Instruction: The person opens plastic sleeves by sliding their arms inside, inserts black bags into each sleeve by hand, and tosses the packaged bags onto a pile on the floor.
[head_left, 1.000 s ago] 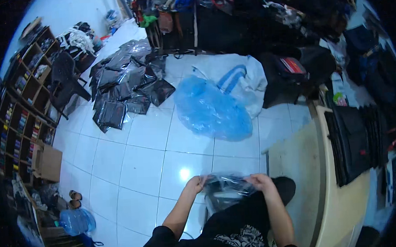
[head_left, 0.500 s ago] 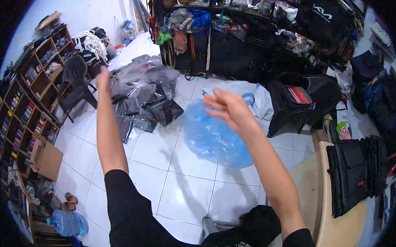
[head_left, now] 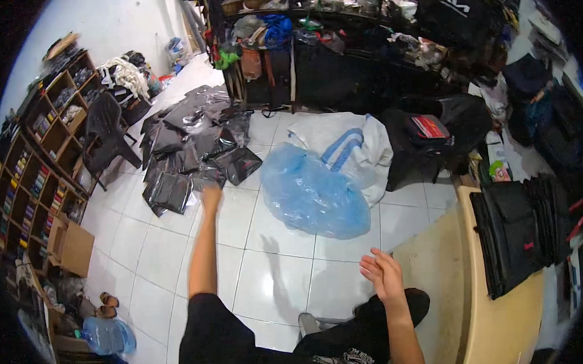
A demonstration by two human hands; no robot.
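Observation:
A spread pile of dark packages in shiny clear plastic (head_left: pixel 192 144) lies on the tiled floor ahead to the left. My left hand (head_left: pixel 209 195) reaches to the pile's near edge, against one of the dark packages (head_left: pixel 209 174). Its fingers are blurred there, so I cannot see whether they grip. My right hand (head_left: pixel 383 273) hangs in the air nearer my body with its fingers stretched out and nothing in it. To the right of the pile sits a big translucent blue plastic bag (head_left: pixel 311 194), beside a white sack with blue stripes (head_left: pixel 361 146).
A black chair holding a red-labelled item (head_left: pixel 429 127) stands behind the sack. On my right, a cream table (head_left: pixel 466 239) carries stacked black bags (head_left: pixel 521 230). To the left are a shelf of thread spools (head_left: pixel 37 177), a dark chair (head_left: pixel 107 128), a cardboard box (head_left: pixel 72 245) and a water jug (head_left: pixel 108 335).
My left hand has come down and to the right, onto the pile's near edge. The right hand has drawn back from above the blue bag. The blur over the pile is gone.

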